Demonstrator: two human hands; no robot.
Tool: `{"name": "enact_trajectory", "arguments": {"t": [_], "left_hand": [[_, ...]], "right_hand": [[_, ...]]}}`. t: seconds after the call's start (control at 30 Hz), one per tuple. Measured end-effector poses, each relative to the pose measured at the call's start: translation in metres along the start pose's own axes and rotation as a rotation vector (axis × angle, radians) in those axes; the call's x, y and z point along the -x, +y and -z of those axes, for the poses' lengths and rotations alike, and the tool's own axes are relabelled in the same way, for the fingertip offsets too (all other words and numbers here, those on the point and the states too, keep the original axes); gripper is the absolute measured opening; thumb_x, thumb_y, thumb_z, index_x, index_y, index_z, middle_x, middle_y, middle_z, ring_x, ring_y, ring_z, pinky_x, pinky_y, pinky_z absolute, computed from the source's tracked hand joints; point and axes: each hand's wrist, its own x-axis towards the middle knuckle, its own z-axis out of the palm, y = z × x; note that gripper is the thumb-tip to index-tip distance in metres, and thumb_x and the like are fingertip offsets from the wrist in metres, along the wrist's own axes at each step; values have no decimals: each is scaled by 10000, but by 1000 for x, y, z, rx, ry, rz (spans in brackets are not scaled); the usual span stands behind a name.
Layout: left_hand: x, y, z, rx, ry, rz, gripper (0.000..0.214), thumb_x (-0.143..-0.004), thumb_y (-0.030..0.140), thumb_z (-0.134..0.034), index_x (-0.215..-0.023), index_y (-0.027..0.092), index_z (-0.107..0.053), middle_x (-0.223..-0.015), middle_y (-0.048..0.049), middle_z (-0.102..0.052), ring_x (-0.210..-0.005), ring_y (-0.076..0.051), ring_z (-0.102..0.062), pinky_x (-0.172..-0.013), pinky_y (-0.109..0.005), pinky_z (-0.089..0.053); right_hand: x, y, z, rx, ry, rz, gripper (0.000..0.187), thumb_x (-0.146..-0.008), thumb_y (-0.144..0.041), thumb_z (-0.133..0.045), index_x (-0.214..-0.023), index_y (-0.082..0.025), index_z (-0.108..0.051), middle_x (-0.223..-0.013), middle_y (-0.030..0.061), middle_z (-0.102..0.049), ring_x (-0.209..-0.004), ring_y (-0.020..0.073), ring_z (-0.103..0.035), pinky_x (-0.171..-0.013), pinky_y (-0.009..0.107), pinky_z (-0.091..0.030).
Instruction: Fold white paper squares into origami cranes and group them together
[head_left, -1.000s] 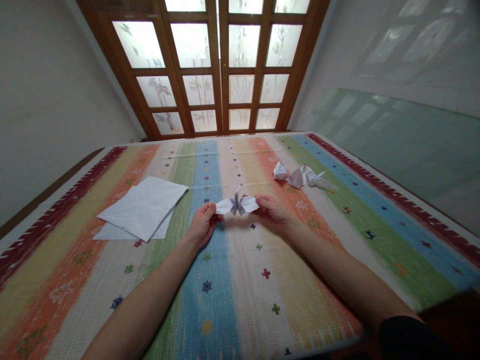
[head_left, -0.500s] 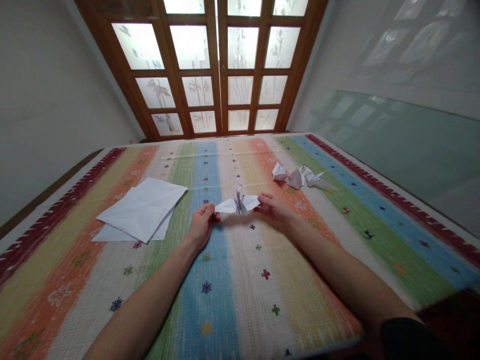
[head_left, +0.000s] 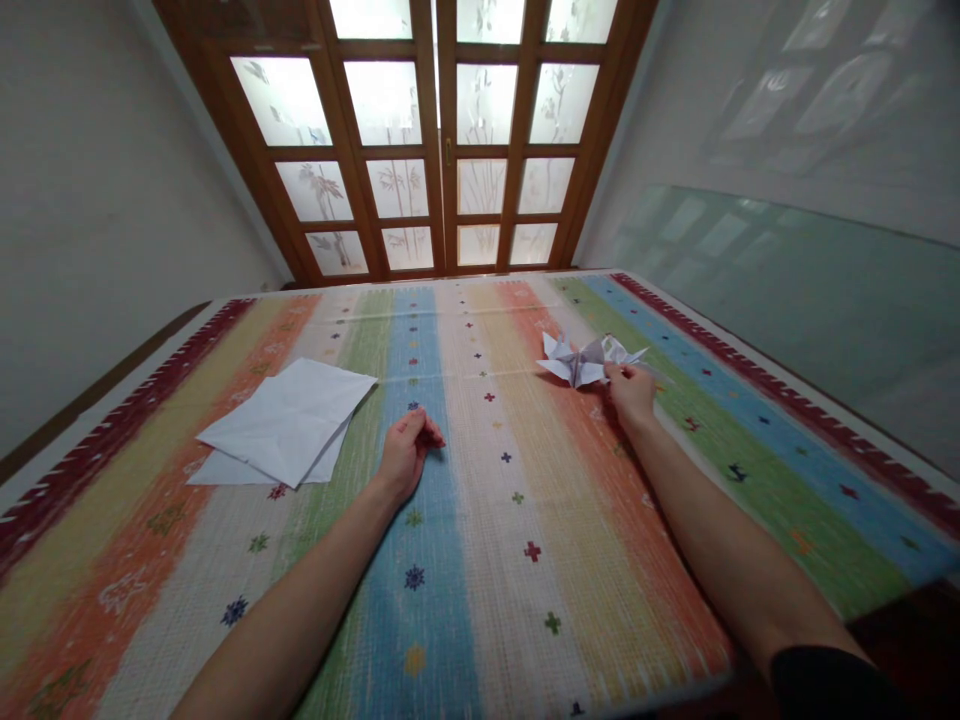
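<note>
A folded white paper crane point(head_left: 574, 370) with spread wings is pinched by one wing in my right hand point(head_left: 632, 392), on the right side of the table. Right behind it are other folded paper cranes point(head_left: 618, 350), partly covered by the held one and by my fingers. Whether the held crane touches them or the cloth, I cannot tell. My left hand point(head_left: 407, 450) rests on the blue stripe near the middle, its fingers curled together around nothing. Left of that hand lie white paper sheets point(head_left: 291, 415), overlapping at an angle.
A striped, patterned cloth point(head_left: 517, 560) covers the table. Beyond its far edge stands a wooden door point(head_left: 442, 150) with frosted panes. Walls run along both sides, with a pale green glass panel point(head_left: 780, 290) at the right.
My left hand has let go of the crane's wing and stayed in place. My right hand has carried the crane right and away from me, to the other folded cranes.
</note>
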Motion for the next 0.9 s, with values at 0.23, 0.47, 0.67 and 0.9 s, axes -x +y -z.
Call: {"name": "enact_trajectory", "arguments": {"t": [0.23,0.47,0.67,0.9], "left_hand": [[9,-4,-4,-379,-62,-189,319,-790,467,-607,-656,178,-592,-618,-13,-603,-590,-143,-555,-621,-263,-449],[-1,27,16,-1141,128,-512,148,-814,279,-598,-925,192,-644,-998,-113,-659,-977,-274,-591,-870,-386,-452],[-17,60,62,-1866,320,-378,502,-824,286,-563,-1291,107,-514,-1406,-257,-452,-1296,-439,-387,-988,-537,-365],[-21,77,85,-2043,106,24,395,-932,308,-345,-1025,96,-665,-1027,-246,-686,-945,-349,-662,-759,-390,-480]], "right_hand": [[-7,12,-4,39,309,8,187,-730,-358,-561,-766,-176,-543,-794,49,-585,-761,203,-533,-773,374,-436],[1,4,-3,52,475,135,159,-751,-266,-519,-894,-197,-506,-995,84,-516,-994,259,-498,-939,459,-387],[10,-6,-4,71,523,224,217,-688,-163,-488,-896,-219,-459,-1000,76,-494,-1030,274,-484,-958,475,-378],[24,-13,-5,12,418,297,257,-643,-159,-471,-894,-215,-458,-967,56,-472,-982,244,-486,-929,425,-396]]}}
